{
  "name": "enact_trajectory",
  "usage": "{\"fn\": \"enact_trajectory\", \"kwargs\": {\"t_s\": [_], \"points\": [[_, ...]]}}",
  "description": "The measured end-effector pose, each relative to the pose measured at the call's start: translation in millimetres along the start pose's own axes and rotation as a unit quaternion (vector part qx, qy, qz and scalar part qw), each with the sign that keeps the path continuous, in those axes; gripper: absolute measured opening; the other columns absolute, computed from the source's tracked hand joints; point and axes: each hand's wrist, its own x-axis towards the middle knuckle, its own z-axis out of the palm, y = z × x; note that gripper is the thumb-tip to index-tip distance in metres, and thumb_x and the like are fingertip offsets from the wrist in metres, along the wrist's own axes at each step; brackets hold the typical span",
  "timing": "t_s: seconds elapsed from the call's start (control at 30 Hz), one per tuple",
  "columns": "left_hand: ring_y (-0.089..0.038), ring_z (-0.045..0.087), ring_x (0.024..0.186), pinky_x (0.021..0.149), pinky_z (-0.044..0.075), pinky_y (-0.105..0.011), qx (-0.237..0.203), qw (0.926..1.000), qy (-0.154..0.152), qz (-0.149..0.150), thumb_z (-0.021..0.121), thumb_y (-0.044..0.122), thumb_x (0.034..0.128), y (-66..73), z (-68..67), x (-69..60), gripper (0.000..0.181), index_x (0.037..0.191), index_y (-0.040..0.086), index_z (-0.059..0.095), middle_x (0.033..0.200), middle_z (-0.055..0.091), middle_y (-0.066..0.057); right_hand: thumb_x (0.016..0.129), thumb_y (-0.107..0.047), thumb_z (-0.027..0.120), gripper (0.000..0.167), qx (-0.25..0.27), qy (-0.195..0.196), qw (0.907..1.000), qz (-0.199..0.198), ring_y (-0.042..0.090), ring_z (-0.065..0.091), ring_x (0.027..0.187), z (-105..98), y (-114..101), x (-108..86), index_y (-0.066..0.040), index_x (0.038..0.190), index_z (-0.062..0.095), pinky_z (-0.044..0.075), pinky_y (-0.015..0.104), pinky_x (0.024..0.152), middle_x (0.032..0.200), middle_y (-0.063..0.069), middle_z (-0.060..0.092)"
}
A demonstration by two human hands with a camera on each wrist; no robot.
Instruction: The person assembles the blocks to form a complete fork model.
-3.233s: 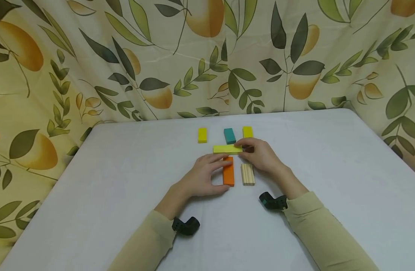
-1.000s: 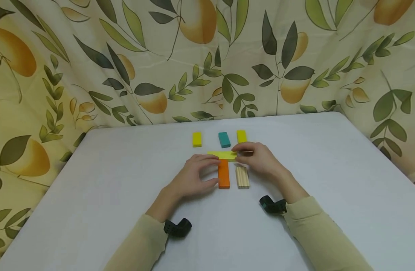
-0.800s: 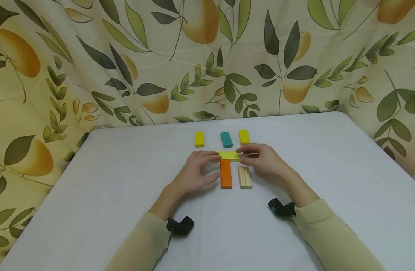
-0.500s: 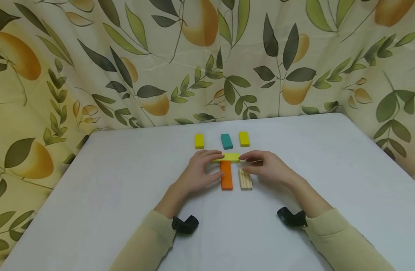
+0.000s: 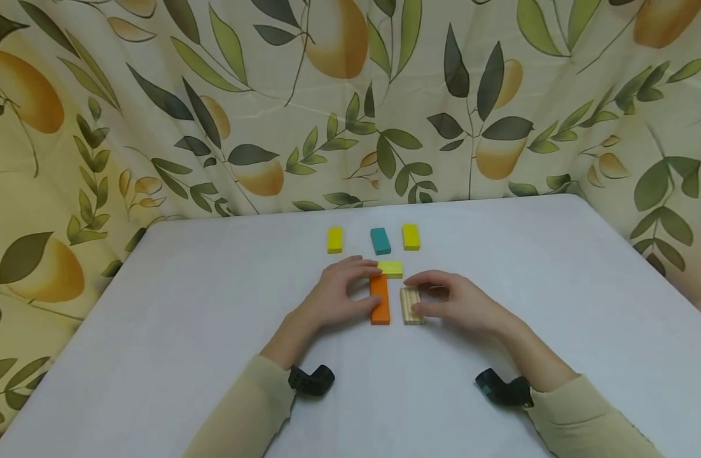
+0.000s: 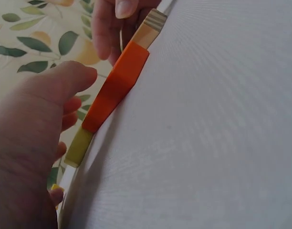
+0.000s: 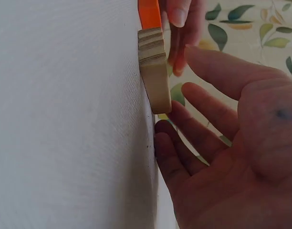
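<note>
An orange block (image 5: 380, 300) lies lengthwise on the white table, its far end against a yellow-green block (image 5: 391, 269) set crosswise. My left hand (image 5: 341, 292) hovers at their left with loosely bent fingers. Its fingertips cover the left part of the yellow-green block, and the left wrist view shows the thumb (image 6: 77, 78) apart from the orange block (image 6: 115, 88). To the right lies a striped wooden block (image 5: 410, 306). Beside it is my right hand (image 5: 459, 302), its thumb and fingers spread around the wooden block (image 7: 154, 71); a gap shows between thumb and block.
Farther back stand a yellow block (image 5: 335, 240), a teal block (image 5: 380, 241) and another yellow block (image 5: 411, 236) in a loose row. Behind the white table (image 5: 213, 305) hangs a leaf-and-fruit patterned curtain (image 5: 327, 152). Each wrist wears a black camera (image 5: 312, 381).
My right hand has left the right end of the yellow-green block and come nearer, to the wooden block. The left hand stays by the orange block.
</note>
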Motion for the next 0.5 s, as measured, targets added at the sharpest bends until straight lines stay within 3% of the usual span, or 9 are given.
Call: {"fn": "enact_trajectory", "kwargs": {"t_s": [0.2,0.5], "points": [[-0.017,0.029,0.147,0.118,0.018,-0.053,0.014,0.9998,-0.011,-0.003,0.068,0.043,0.0923,-0.9,1.0,-2.0,0.048,0.136,0.023,0.064,0.146,0.054,0.008,0.090,-0.028,0.077,0.048,-0.005,-0.003,1.0000,-0.004,0.034,0.050,0.129,3.2,2.0,0.2,-0.012,0.134,0.064,0.036,0.056,0.111,0.139,0.008,0.058],[-0.016,0.027,0.148,0.118,0.014,-0.057,0.021,0.9994,-0.027,0.002,0.068,0.042,0.0925,-0.9,2.7,-2.3,0.048,0.137,0.024,0.065,0.146,0.054,0.008,0.084,-0.021,0.082,0.055,0.001,-0.039,0.9992,-0.011,0.034,0.040,0.138,2.0,2.6,-1.5,-0.015,0.135,0.061,0.029,0.058,0.114,0.141,0.004,0.055]]}}
